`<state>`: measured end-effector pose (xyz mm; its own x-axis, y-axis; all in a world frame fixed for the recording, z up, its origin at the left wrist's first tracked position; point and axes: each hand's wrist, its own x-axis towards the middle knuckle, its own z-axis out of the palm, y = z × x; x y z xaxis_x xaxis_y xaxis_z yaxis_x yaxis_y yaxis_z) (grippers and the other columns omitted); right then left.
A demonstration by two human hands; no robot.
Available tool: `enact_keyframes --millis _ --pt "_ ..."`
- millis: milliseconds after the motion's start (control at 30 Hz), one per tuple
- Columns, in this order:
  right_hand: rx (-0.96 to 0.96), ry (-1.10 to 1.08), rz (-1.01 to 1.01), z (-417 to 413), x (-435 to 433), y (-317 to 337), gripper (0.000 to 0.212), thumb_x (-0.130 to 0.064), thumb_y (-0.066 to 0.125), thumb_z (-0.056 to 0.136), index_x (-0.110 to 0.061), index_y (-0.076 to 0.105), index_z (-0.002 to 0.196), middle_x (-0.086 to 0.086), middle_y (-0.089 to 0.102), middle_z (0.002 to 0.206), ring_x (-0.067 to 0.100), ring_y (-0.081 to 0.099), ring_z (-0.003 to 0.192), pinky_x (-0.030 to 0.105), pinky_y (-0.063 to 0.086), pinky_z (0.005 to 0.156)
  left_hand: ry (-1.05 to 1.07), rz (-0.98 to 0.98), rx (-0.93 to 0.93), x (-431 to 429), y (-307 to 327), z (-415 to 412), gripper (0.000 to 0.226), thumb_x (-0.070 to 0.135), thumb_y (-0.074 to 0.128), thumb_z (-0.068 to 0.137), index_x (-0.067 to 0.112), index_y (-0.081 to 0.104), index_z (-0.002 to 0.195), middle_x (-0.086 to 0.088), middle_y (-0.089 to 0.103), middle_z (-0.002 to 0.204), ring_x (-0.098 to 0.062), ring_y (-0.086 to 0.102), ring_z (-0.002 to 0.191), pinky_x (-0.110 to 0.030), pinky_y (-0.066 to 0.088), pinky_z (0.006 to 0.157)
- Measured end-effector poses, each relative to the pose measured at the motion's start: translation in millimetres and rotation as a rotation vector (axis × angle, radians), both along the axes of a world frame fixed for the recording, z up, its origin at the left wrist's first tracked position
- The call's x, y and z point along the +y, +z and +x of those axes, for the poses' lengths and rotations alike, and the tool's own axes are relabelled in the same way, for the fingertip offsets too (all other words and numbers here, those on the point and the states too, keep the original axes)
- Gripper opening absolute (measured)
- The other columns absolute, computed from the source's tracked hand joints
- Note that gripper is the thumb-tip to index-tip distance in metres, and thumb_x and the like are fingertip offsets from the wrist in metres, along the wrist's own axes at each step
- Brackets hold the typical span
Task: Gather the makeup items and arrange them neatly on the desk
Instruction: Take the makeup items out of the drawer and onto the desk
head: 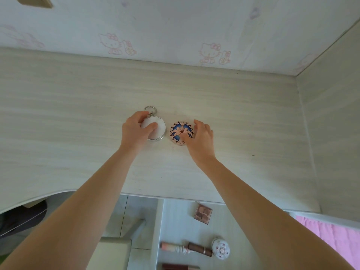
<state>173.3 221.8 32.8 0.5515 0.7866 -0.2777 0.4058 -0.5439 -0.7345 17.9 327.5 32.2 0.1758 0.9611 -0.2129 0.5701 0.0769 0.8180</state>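
Just left of the blue compact (178, 130) on the desk (78, 114), the left hand (134, 133) pinches the white compact (160, 127) and the right hand (201, 138) grips the blue one, so sliding either inward could knock the 2 together.

**A:** What's under your hands?

**B:** My left hand (136, 131) grips a round white silver-rimmed compact (158, 126) lying on the pale wood-grain desk (78, 114). My thumb lies across its lid, and its metal key ring (150, 109) sticks out on the far side.

**A:** And the other one?

**B:** Just right of the white compact, not touching it, lies a round blue-and-rose-gold patterned compact (178, 131). My right hand (200, 137) holds it by the edge, fingers curled.

**A:** Anything else?

**B:** Nearer me than the white compact and to its right is a lower pale shelf (175, 221). It holds a brown square palette (203, 213), a pink-and-white tube (173, 247), a brown lipstick (200, 249) and a small white flowered round case (221, 249).
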Motion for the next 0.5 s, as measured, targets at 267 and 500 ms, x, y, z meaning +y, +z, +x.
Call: enact_keyframes --millis 267,500 --pt "-0.136 0.116 -0.008 -9 -71 16 0.053 -0.023 0.05 0.096 -0.012 0.032 0.144 0.004 0.039 0.146 0.02 0.032 0.137 0.028 0.031 0.106 -0.003 0.155 0.078 -65 2 -35 0.047 0.014 0.073 0.081 0.012 0.059 0.125 -0.007 0.061 0.125 -0.028 0.054 0.116 -0.045 0.044 0.099" --pt "-0.293 0.241 -0.022 -35 -158 12 0.049 -0.021 0.047 0.098 -0.008 0.035 0.144 0.007 0.034 0.151 0.021 0.024 0.142 0.031 0.025 0.114 -0.158 0.337 0.074 -165 2 -58 0.034 0.002 0.069 0.084 0.007 0.064 0.117 0.003 0.062 0.112 -0.022 0.055 0.111 -0.009 0.032 0.099"
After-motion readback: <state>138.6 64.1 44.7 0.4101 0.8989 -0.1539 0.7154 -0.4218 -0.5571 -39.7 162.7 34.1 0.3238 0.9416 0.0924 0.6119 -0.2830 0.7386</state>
